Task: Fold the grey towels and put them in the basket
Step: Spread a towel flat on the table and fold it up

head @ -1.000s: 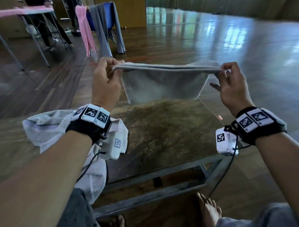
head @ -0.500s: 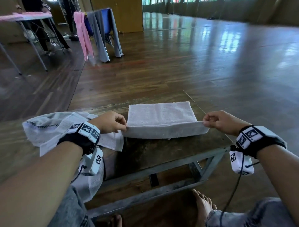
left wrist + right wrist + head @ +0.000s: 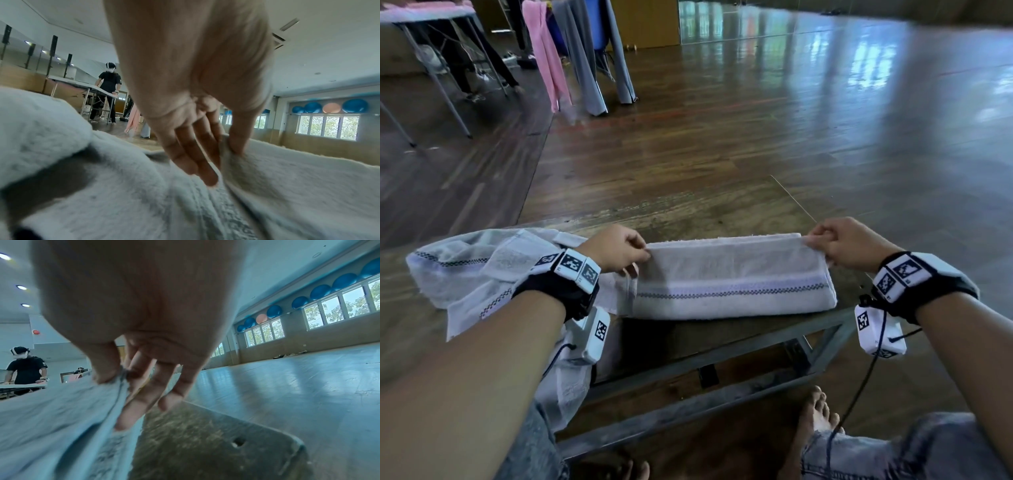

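Fingers of the left hand [image 3: 616, 248] pinch the upper left corner of the folded towel [image 3: 732, 279], with the thumb [image 3: 239, 141] pressing the cloth against the forefinger; the remaining fingers extend loosely downward. Fingers of the right hand [image 3: 849, 245] pinch the upper right corner in the same way, thumb [image 3: 107, 369] against the cloth edge, the other fingers hanging relaxed beside it. Both hands hold the top edge level.

The towel lies on the table [image 3: 722, 212], folded into a long band, its striped border facing the person. Its lower edge sits near the front edge of the table. A second towel [image 3: 472, 270] lies crumpled at the left, touching the left wrist and hanging over the table edge toward the person's lap.
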The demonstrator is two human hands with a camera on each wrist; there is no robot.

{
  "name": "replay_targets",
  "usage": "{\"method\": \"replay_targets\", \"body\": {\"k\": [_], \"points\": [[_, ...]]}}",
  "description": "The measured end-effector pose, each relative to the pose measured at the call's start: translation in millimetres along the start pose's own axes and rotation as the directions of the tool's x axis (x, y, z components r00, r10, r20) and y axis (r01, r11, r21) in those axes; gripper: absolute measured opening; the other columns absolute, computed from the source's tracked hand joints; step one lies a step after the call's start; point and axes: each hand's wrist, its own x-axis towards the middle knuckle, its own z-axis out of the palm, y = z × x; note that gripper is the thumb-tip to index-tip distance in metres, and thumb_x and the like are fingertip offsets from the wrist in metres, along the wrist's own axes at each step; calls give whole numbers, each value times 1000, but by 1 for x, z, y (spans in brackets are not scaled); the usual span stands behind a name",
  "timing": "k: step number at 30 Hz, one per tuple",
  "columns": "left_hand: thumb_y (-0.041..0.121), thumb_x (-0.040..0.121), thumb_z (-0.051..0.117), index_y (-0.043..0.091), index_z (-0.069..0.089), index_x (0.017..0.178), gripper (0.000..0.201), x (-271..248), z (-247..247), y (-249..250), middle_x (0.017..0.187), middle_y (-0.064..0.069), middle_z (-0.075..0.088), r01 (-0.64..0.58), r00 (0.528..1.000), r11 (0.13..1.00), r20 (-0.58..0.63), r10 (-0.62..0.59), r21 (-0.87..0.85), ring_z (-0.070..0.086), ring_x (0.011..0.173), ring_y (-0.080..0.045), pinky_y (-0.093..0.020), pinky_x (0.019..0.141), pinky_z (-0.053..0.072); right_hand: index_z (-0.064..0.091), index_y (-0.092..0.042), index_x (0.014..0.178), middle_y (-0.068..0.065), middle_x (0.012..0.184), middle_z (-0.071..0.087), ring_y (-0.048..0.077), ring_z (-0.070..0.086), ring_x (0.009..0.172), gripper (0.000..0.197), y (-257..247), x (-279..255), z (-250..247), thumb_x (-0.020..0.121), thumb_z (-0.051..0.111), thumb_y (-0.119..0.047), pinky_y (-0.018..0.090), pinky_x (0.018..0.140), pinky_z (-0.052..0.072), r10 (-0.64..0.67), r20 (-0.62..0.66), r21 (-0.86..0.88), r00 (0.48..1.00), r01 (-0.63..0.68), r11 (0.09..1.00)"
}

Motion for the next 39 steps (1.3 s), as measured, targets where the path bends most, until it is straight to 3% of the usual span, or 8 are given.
{"method": "replay_targets", "body": {"k": [3,6,11,18,25,30,35,39], "points": [[15,88,71,7,72,88,8,13,6,2,79,-11,74,-38,985,995,-162,53,94,70,70,-25,-38,64,57,70,-16,88,1,81,69,17,63,75,16,-1,16,8,93,68,-32,32,69,48,-45,-155,-114,987,28,993],[16,85,73,9,76,85,8,22,13,1,80,-8,73,-23,964,987,-259,63,157,64,71,-20,-29,65,48,70,-27,82,2,91,71,24,63,93,12,0,30,17,91,70,-35,40,88,53,-22,-200,-157,980,-10,988],[19,84,75,12,78,84,8,35,18,-6,82,-7,75,37,976,970,-217,16,239,68,82,-22,-30,72,51,66,-34,73,11,108,66,32,65,94,16,-6,46,28,87,72,-39,47,95,54,128,-135,-202,983,-154,967],[19,85,76,11,77,93,11,37,17,-8,92,-5,74,-15,983,963,-174,64,269,67,87,-20,-30,77,51,66,-30,71,4,100,68,28,61,102,18,-10,52,32,84,78,-34,51,101,47,151,-124,-207,981,-174,963],[18,81,79,8,78,98,19,30,16,-6,100,-5,73,-13,989,946,-138,61,324,63,89,-15,-25,76,45,59,-31,79,1,106,65,24,56,109,17,-19,48,36,90,70,-24,52,103,43,109,-69,-297,992,-125,947],[12,75,83,11,80,90,15,22,13,4,91,-4,77,-25,1000,931,-9,30,365,66,80,-15,-30,74,54,59,-23,80,9,108,57,22,62,81,16,-14,34,40,95,63,-27,32,72,49,109,-63,-368,992,-124,921],[14,70,87,13,79,88,19,14,9,9,89,-7,76,-48,996,934,89,17,354,71,88,-25,-40,81,59,63,-18,76,13,95,66,29,60,88,25,-9,13,27,92,68,-36,37,78,49,124,-30,-437,992,-125,891],[12,73,83,18,77,95,24,10,8,14,85,3,72,-101,992,941,104,71,322,68,83,-20,-37,79,58,65,-24,79,7,90,66,26,62,84,19,-7,-5,19,89,71,-38,38,80,54,105,-47,-403,993,-115,908]]}}
